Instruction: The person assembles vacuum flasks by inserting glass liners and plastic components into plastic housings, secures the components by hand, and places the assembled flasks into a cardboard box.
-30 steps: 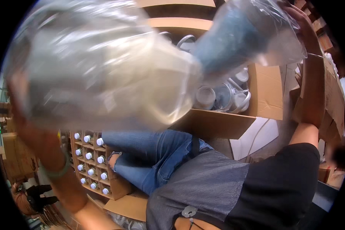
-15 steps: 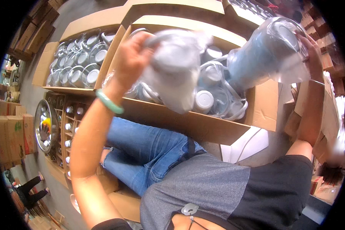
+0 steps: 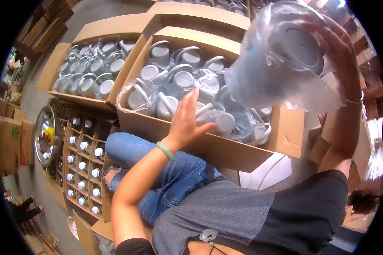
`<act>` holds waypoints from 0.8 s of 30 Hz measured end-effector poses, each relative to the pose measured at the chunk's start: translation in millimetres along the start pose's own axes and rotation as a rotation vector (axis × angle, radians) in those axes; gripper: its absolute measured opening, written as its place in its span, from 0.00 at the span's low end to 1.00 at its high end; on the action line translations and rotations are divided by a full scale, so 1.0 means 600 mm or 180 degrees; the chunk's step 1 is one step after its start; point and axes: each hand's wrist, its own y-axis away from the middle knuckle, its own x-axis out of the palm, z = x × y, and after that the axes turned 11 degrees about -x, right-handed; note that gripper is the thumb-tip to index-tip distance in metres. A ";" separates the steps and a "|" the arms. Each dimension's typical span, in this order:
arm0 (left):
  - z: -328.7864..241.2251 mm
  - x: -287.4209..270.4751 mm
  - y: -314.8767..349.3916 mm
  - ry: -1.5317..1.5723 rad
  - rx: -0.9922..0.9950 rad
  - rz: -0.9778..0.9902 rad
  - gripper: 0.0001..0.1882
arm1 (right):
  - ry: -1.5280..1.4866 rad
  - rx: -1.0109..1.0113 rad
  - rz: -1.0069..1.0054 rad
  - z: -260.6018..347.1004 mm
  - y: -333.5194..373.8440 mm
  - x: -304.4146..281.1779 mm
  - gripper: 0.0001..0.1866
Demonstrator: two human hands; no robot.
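Observation:
My right hand [image 3: 338,51] is raised at the upper right, its fingers wrapped round the end of a jug [image 3: 268,63] in a clear plastic bag. A grey round lid or base shows through the film, and the jug tilts over the right end of an open cardboard box [image 3: 191,142]. Inside that box stand several jugs [image 3: 184,80] with grey tops and looped handles, some in clear bags. Just over the box's near wall, my left hand [image 3: 186,120] is empty with thumb and fingers apart, in front of the nearest jugs.
Left of it, a second open box [image 3: 49,70] holds several similar bagged jugs. Beside my leg stands a divided carton [image 3: 101,214] of white-capped bottles [image 3: 84,146]. A round metal-rimmed dish [image 3: 39,148] is farther left. Cardboard boxes [image 3: 10,136] are stacked at the left.
My left hand has let go of a bagged jug and come down to the box's near side. My right hand has moved its jug up and closer to the camera.

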 end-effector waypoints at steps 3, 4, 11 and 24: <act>-0.087 -0.071 -0.051 0.0850 0.0490 -0.0774 0.61 | 0.0001 -0.0773 0.0241 0.072 -0.074 0.044 0.20; -0.086 -0.085 -0.042 0.0791 0.0499 -0.0840 0.61 | -0.0032 -0.1017 0.0300 0.094 -0.100 0.060 0.20; 0.028 -0.241 0.133 0.0354 -0.0831 -0.2039 0.45 | -0.0436 -0.2846 0.0544 0.234 -0.271 0.178 0.21; 0.099 -0.429 0.350 0.0357 -0.1344 -0.2167 0.66 | 0.0806 -0.4642 0.0131 0.404 -0.518 0.379 0.19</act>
